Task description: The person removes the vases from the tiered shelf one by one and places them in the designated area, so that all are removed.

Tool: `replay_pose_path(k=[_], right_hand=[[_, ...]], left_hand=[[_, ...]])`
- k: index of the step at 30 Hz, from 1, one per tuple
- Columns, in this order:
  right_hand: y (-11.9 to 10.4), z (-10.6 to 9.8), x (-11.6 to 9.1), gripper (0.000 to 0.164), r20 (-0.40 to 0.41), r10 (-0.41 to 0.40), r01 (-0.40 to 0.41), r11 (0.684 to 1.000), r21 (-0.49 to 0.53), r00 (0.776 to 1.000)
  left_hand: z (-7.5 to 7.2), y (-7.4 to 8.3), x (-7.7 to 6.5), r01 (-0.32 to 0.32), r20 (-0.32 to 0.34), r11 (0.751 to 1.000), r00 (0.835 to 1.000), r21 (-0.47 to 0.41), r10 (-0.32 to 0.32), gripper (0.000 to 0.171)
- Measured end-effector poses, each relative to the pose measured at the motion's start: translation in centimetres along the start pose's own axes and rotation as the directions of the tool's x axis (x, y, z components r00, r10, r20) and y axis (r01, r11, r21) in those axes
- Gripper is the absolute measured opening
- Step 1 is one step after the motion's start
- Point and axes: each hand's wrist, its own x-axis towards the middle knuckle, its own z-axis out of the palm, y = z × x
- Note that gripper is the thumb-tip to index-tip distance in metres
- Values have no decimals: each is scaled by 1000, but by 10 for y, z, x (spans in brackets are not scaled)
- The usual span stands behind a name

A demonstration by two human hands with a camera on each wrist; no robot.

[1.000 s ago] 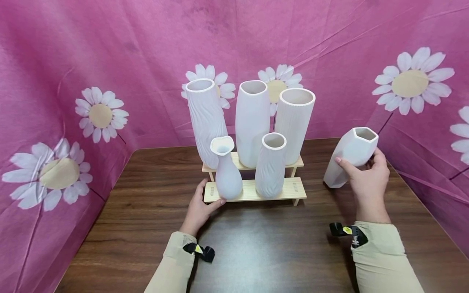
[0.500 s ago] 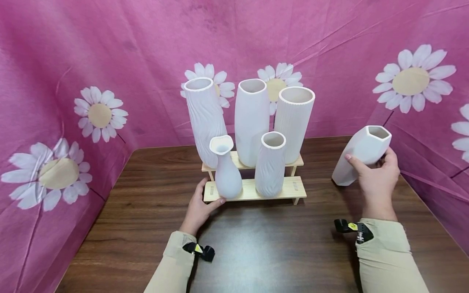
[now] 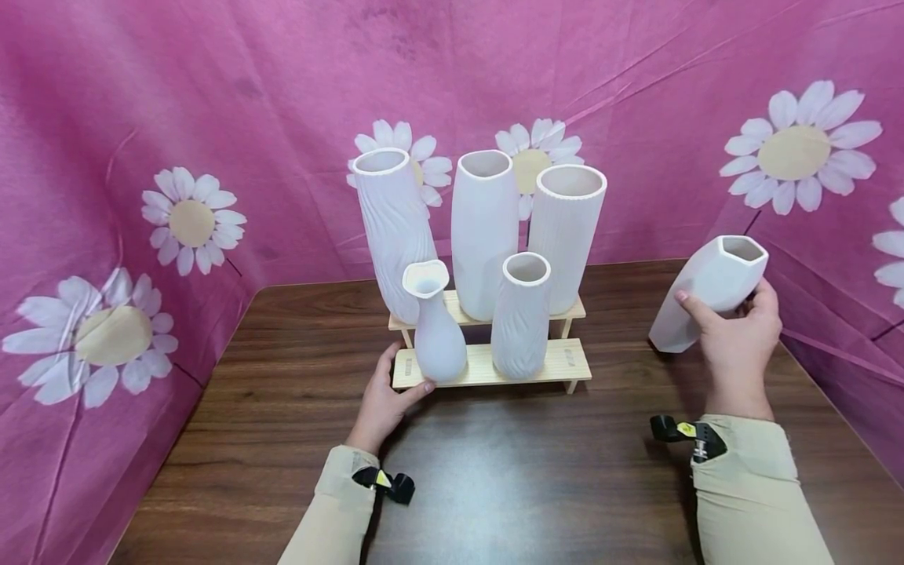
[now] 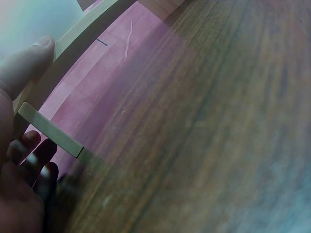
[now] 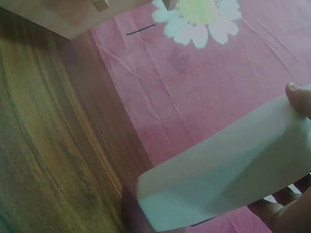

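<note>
At the right of the head view, the right hand (image 3: 734, 345) grips a faceted vase (image 3: 709, 290), fingers and thumb curled round its upper body near the mouth; the vase is tilted, its base toward frame centre and off the table (image 3: 282, 439). At lower centre, the left hand (image 3: 384, 400) rests against the left end of the rack (image 3: 558, 362), thumb along the lower step's front edge, fingers loosely bent beneath the step and holding nothing. A small flared vase (image 3: 436, 329) and a wavy short vase (image 3: 521, 318) stand on the lower step; three tall vases (image 3: 483, 227) stand on the upper step. Pink daisy cloth (image 3: 176, 157) fills the upper frame.
</note>
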Motion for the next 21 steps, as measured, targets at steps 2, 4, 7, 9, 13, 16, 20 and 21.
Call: replay_pose_path(k=[2,4,7,9,13,16,20,21], right_hand=[[0,0,1,82,1,12,-12,1000,14,1000],[0,-1,2,83,1,23,-23,999,36,1000],[2,-2,4,83,-4,29,-29,998,63,1000],[3,-3,5,83,-7,24,-23,998,63,1000],[2,-4,8,83,-11,18,-18,999,34,1000],[1,-6,10,82,-13,20,-20,999,25,1000],[1,-9,13,82,-21,12,-12,1000,9,1000],[1,-10,14,82,-23,7,-8,1000,-3,1000]], left_hand=[[0,0,0,0,1,1000,1000,-2,0,98],[0,0,1,-2,1,1000,1000,6,2,98],[0,-1,1,-2,2,1000,1000,8,2,99],[0,-1,1,0,2,1000,1000,5,0,99],[0,-2,1,-2,1,1000,1000,1,2,98],[1,-3,1,-4,1,1000,1000,-1,4,98],[1,-2,1,-2,-2,1000,1000,-4,2,98],[1,-2,1,-3,-1,1000,1000,-7,3,98]])
